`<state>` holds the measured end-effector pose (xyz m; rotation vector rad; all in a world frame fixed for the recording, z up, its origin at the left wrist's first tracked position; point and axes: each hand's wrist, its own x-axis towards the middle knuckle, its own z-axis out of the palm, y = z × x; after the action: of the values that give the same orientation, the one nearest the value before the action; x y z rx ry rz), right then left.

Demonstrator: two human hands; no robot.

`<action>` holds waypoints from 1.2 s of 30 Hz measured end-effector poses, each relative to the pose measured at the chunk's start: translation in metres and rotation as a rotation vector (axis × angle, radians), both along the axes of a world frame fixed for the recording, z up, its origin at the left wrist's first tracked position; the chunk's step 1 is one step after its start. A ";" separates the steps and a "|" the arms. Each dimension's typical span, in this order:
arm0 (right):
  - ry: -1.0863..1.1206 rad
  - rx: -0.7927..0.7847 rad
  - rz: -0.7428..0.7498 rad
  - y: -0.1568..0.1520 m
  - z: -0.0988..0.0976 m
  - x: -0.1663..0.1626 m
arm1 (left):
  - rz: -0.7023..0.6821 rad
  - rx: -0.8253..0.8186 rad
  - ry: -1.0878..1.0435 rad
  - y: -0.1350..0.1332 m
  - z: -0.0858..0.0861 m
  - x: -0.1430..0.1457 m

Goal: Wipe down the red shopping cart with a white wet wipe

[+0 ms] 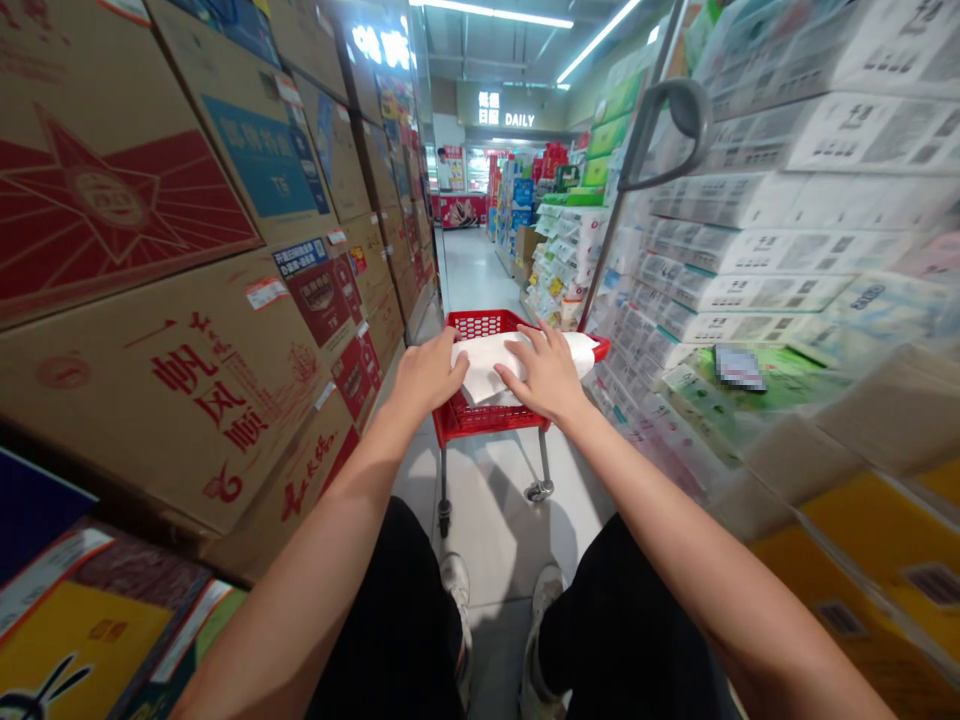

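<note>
A small red shopping cart on wheels stands in the aisle in front of me. A white soft package lies across its top. My left hand rests on the package's left end, with its fingers curled over the edge. My right hand lies flat on the package's middle, fingers spread. Both arms reach forward over my legs and shoes.
Stacked cardboard boxes wall the left side of the narrow aisle. Packs of tissue paper fill the right side, with a grey metal handle standing up before them. The floor runs on to distant shelves and a person.
</note>
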<state>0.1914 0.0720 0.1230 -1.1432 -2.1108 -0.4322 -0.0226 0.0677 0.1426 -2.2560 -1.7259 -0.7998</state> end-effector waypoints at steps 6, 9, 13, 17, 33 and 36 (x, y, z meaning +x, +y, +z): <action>-0.059 -0.038 0.035 0.014 0.003 -0.039 | 0.012 0.041 -0.086 0.006 -0.014 -0.007; -0.070 -0.014 0.015 0.018 0.000 -0.036 | -0.014 0.037 -0.097 0.008 -0.016 -0.014; -0.014 -0.053 -0.081 0.029 -0.004 0.007 | 0.011 0.048 0.008 0.007 -0.019 -0.016; 0.062 -0.067 -0.207 0.041 -0.010 0.048 | 0.069 0.080 0.039 0.007 -0.024 -0.008; -0.013 0.018 -0.039 0.028 -0.009 0.007 | 0.159 0.272 0.082 0.030 -0.045 -0.015; 0.056 0.018 -0.162 0.037 -0.011 0.035 | 0.159 0.276 0.038 0.029 -0.047 -0.012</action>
<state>0.2268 0.1091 0.1122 -1.3061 -1.9700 -0.4871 -0.0343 0.0965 0.0959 -1.9176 -1.6388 -0.8915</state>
